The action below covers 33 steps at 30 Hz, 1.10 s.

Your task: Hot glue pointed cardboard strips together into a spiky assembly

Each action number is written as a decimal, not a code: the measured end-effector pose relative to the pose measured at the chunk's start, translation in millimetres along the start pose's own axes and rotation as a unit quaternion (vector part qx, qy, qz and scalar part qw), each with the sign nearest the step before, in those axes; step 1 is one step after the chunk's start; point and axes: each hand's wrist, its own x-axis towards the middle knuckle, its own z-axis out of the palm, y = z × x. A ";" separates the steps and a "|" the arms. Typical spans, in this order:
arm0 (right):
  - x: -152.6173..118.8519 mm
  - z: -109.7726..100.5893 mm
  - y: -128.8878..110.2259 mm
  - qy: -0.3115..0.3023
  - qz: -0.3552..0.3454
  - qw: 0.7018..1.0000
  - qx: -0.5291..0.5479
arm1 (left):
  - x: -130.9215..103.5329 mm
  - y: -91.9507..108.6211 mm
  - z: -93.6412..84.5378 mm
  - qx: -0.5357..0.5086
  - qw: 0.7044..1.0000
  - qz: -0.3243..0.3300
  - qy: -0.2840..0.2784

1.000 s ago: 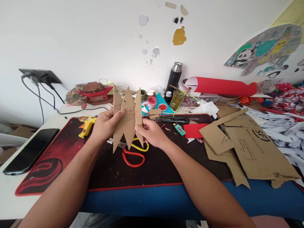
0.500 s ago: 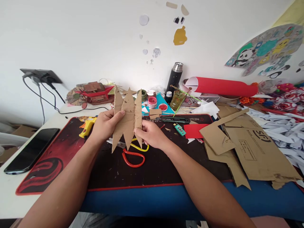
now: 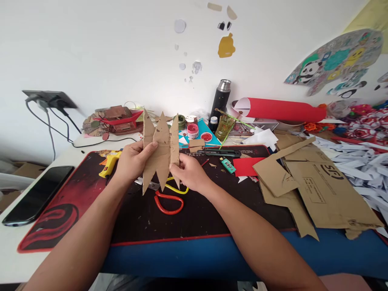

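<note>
Between my two hands is a brown cardboard piece [image 3: 162,147] with several pointed spikes at its top and bottom, creased along vertical lines. My left hand [image 3: 133,159] grips its left side, thumb flat across the front. At the right edge, my right hand [image 3: 189,171] pinches a narrow folded strip between thumb and fingers. Just below the cardboard, scissors [image 3: 169,203] with one red and one yellow handle lie on the dark mat; their blades are partly hidden behind the piece. A yellow glue gun [image 3: 109,165] rests left of my left hand.
A black phone [image 3: 38,196] lies at the left. Cardboard sheets [image 3: 324,198] and white paper strips [image 3: 348,161] spread over the right side. A box cutter [image 3: 218,152], paint jars [image 3: 192,130], a dark thermos [image 3: 220,99] and a red paper roll [image 3: 279,109] stand or lie farther back.
The whole view has shifted slightly, with things appearing a little farther left. Both hands keep the same hold on the cardboard piece.
</note>
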 end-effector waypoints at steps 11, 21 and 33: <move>-2.9 -2.8 -4.2 -0.044 0.009 0.999 0.001 | 1.6 2.6 -5.8 -0.012 1.000 -0.002 -0.005; -2.4 -2.0 -2.4 -0.054 0.026 0.998 0.012 | 0.4 4.4 -6.3 0.001 1.000 -0.007 -0.016; -1.1 1.5 2.5 -0.003 0.003 0.999 -0.042 | -2.7 5.4 -3.6 0.051 0.999 0.012 -0.004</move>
